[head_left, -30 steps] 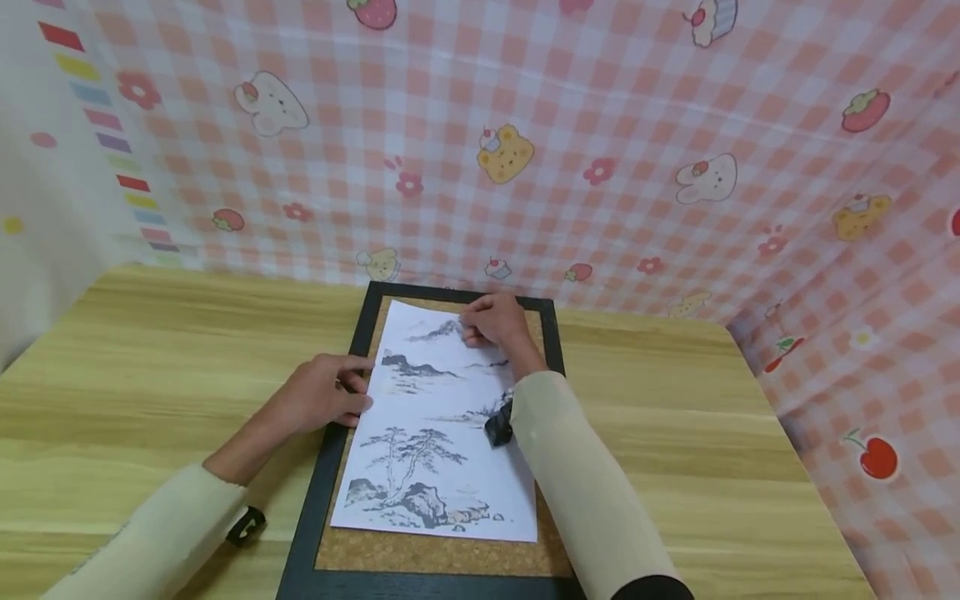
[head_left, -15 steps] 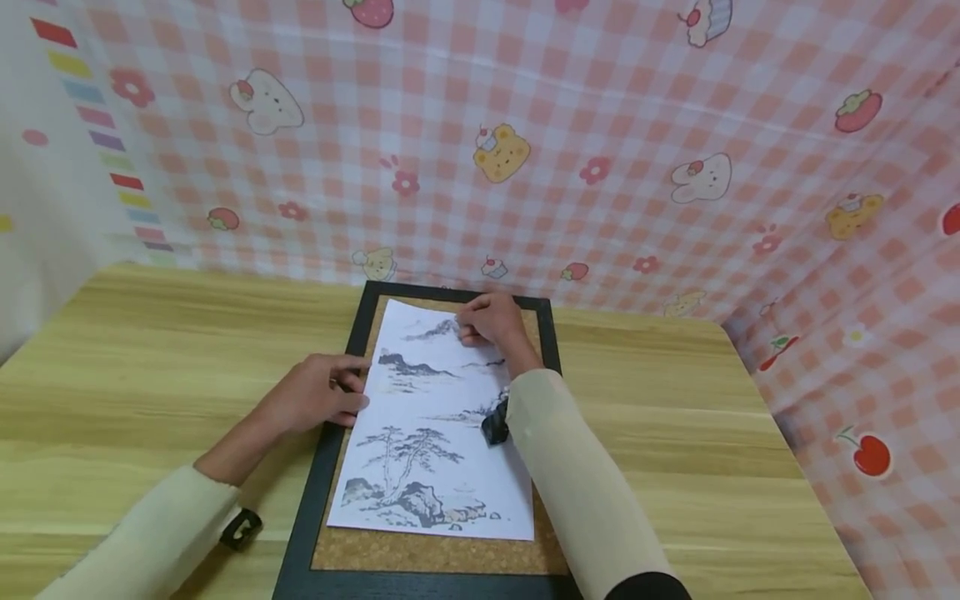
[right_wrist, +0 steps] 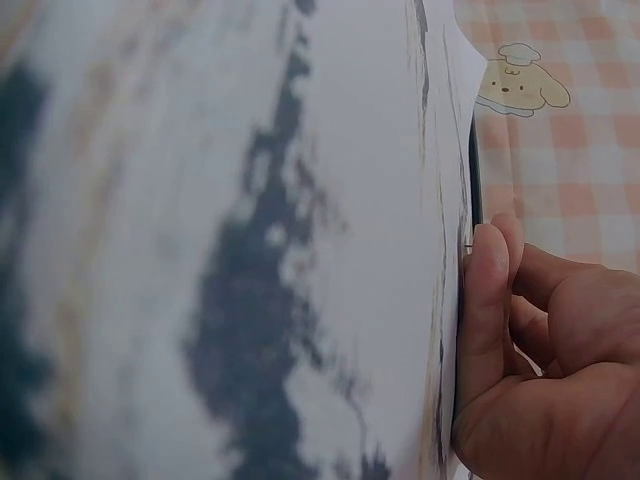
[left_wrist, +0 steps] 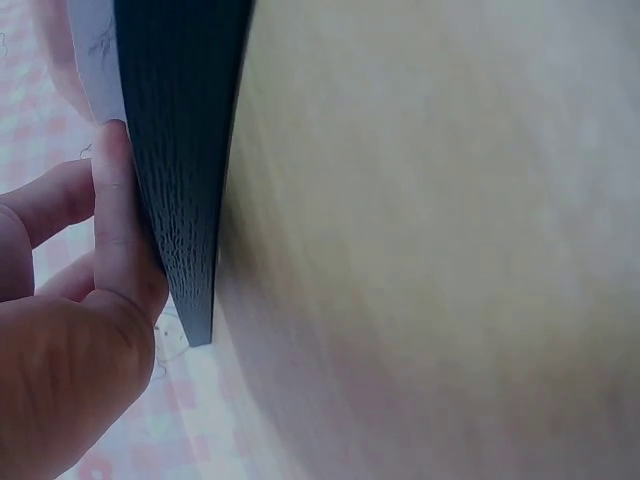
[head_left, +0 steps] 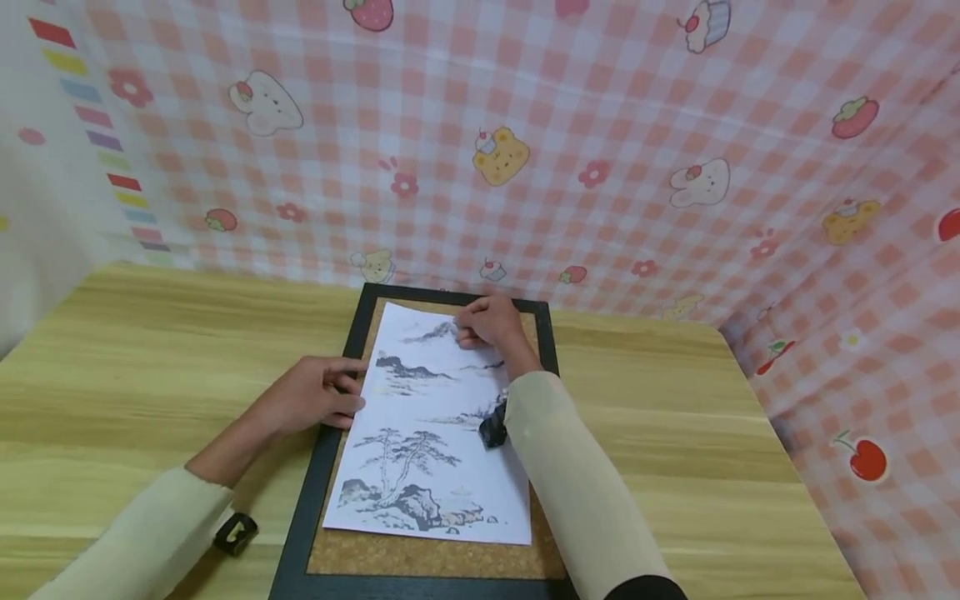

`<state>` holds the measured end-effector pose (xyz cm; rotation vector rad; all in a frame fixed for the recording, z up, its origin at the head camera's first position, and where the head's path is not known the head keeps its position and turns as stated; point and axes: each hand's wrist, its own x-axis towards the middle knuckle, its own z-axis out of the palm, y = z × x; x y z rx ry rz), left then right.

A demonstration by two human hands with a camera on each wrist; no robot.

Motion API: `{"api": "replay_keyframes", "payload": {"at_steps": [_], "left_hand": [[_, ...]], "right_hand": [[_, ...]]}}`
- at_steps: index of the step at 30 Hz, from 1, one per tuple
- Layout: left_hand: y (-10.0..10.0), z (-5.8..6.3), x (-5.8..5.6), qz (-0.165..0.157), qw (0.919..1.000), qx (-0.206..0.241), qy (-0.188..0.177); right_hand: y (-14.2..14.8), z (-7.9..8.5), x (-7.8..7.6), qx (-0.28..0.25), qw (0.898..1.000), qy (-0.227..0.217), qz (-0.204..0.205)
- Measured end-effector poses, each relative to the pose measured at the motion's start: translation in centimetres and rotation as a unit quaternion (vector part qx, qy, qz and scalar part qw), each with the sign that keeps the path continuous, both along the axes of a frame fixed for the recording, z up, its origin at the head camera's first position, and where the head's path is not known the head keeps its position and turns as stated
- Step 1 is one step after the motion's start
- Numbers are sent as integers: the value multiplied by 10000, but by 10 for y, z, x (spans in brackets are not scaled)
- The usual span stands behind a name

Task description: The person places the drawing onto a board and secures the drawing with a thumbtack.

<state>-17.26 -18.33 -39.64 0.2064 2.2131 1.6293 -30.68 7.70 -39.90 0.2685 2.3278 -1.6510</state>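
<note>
A white sheet of paper printed with ink mountains and pines lies over a black-framed cork board. At the sheet's left edge is my left hand, thumb on the paper's edge and fingers spread across the frame's side. In the left wrist view, a fingertip rests by the paper beside the black frame. High on the sheet, my right hand pinches a tiny thing between thumb and index fingertips. A thin pin juts from those fingertips toward the paper in the right wrist view; its head is hidden.
The board lies on a wood-grain table, its far edge near a pink checked cloth wall. Another checked wall stands at the right. My right sleeve covers part of the sheet and the frame's right side.
The head view has shifted slightly, so board and hands sit a little further left in it. Both hands keep their places on the paper.
</note>
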Motion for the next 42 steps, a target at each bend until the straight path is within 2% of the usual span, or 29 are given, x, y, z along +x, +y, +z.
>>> {"api": "replay_keyframes", "payload": {"at_steps": [7,11,15,21,29,35,42], "left_hand": [[0,-1,2,113,9999,-27,-92],[1,-2,1,69,10000,29,-40],[2,-3,-1,6,10000,57,-13],[3,-3,1,5,10000,34,19],[0,-1,0,3,10000,-33,26],[-3,-2,3,10,9999,-108,-38],[1,-1,2,-31,10000,-54,28]], "right_hand": [[-1,-1,2,-44,10000,7,72],[-1,-2,1,17,9999,128,30],[0,-2,2,104,9999,57,-33],[1,-2,2,18,10000,15,-42],[-1,-2,1,23,9998,196,21],[-5,-2,3,-6,10000,84,43],[-3,0,2,197,9997,144,-76]]}}
